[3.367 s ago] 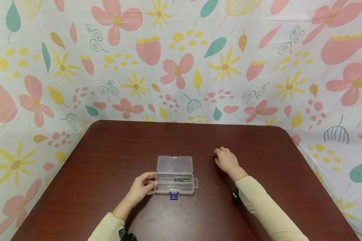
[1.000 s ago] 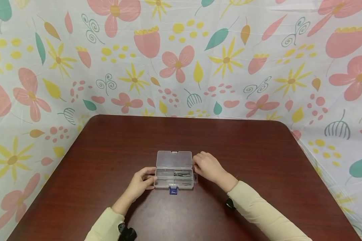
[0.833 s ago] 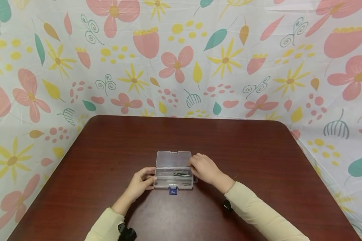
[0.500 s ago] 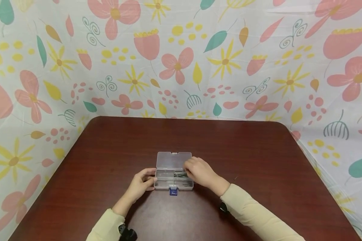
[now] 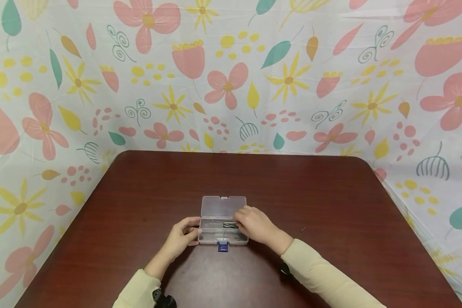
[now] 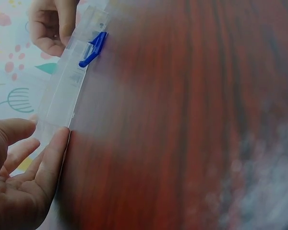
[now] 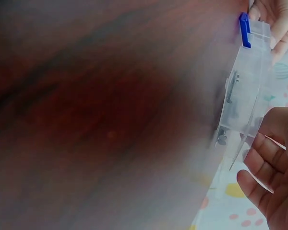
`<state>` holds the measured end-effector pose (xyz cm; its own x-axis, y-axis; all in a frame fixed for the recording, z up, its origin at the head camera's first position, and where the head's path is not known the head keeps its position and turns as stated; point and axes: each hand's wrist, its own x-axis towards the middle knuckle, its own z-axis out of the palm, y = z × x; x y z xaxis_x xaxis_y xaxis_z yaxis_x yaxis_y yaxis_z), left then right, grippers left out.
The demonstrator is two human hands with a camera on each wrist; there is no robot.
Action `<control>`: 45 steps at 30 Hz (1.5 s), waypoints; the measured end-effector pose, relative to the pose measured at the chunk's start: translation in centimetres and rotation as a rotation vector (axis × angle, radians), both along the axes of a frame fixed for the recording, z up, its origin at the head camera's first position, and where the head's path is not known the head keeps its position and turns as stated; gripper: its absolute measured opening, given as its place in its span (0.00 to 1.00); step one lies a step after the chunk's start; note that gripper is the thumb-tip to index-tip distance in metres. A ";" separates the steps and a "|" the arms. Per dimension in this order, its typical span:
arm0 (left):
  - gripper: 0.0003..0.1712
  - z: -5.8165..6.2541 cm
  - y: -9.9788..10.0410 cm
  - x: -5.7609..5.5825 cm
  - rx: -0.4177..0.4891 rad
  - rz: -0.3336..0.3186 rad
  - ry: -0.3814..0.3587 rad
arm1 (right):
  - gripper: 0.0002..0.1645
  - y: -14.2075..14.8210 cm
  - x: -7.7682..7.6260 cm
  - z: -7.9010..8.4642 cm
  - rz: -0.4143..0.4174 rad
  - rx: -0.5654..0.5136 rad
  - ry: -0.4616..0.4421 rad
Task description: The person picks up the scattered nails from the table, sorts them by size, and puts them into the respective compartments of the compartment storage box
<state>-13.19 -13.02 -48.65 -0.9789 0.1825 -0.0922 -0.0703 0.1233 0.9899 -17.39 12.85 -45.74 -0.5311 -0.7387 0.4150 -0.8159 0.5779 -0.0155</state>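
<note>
A clear plastic compartment box [image 5: 211, 236] with a blue latch [image 5: 223, 247] stands with its lid [image 5: 219, 207] raised. Long metal nails [image 5: 229, 224] lie in its back right compartment; smaller ones lie in the front right. My left hand [image 5: 179, 236] holds the box's left end, thumb and fingertips at its corners. My right hand [image 5: 257, 224] is over the box's right end and hides part of it. In the right wrist view, a thin nail [image 7: 237, 156] shows at that hand's fingers, its other end hidden.
A small thin metal piece [image 5: 303, 229] lies on the brown table [image 5: 331, 192] to the right of the box. Flower-patterned cloth [image 5: 231, 107] hangs behind and beside the table. Each wrist carries a black camera [image 5: 164, 299].
My right hand has carried the nail left from the tabletop to the box's right compartments. The small metal piece now lies farther right. My left hand has stayed at the box.
</note>
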 end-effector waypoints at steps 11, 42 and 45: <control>0.23 0.0 -0.1 0.1 0.010 0.006 -0.007 | 0.06 2.2 0.4 0.6 -0.045 -0.010 -0.008; 0.23 -0.2 0.1 -0.1 -0.020 0.004 -0.001 | 0.14 13.7 2.8 0.4 -0.278 0.043 -0.060; 0.23 -0.2 0.0 -0.1 -0.024 0.016 -0.009 | 0.14 14.4 2.8 0.2 -0.301 0.051 -0.064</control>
<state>-13.24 -12.98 -48.86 -0.9807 0.1644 -0.1056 -0.0817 0.1455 0.9860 -14.60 27.24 -45.52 -0.7530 -0.5631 0.3406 -0.6062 0.7949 -0.0260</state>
